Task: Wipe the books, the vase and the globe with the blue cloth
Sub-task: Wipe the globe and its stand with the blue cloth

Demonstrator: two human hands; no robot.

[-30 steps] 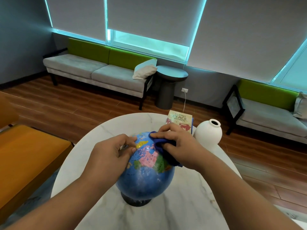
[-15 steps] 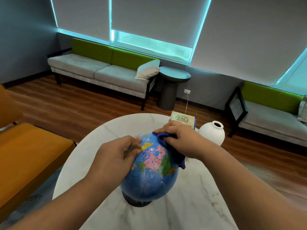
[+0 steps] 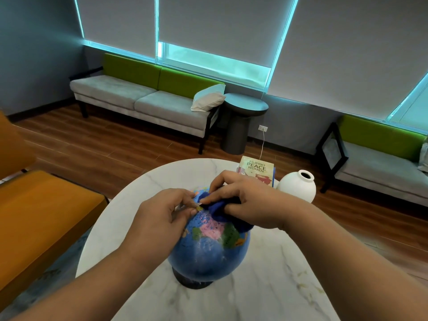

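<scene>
Holding globe [image 3: 208,253], left hand [image 3: 159,218]; right hand [image 3: 250,200] gripping blue cloth [image 3: 220,210].

One wide-angle camera sits on the person's head and faces forward and down. It is very near to the round white marble table [image 3: 278,274], with the blue plastic globe [image 3: 208,256] just below it. Past the table's far edge it reaches the brown wooden floor [image 3: 92,144], the grey-and-green sofa [image 3: 139,98] and the grey roller blinds [image 3: 220,31].
</scene>
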